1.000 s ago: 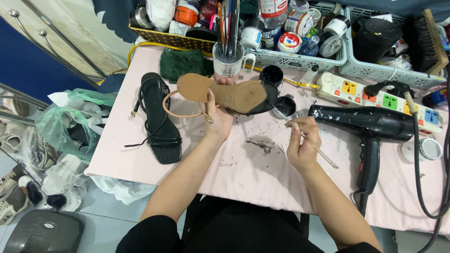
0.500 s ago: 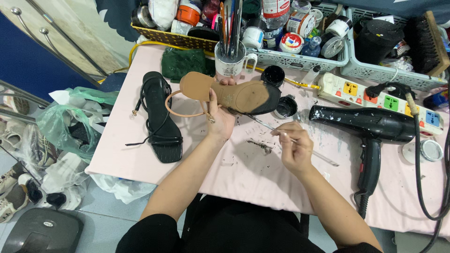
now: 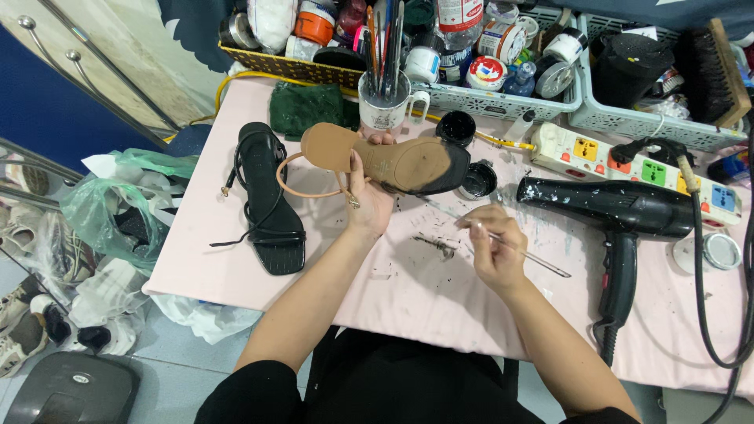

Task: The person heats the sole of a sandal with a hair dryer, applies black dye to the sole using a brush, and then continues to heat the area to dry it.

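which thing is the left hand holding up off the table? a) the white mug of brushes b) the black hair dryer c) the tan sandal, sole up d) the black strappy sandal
c: the left hand grips the tan sandal with its sole turned upward, while the black strappy sandal lies flat on the pink table beside it.

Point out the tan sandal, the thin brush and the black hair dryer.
tan sandal (image 3: pixel 385 161), head view, middle of its upturned sole.
thin brush (image 3: pixel 534 261), head view, on the handle past the right hand.
black hair dryer (image 3: pixel 609 206), head view, middle of the barrel.
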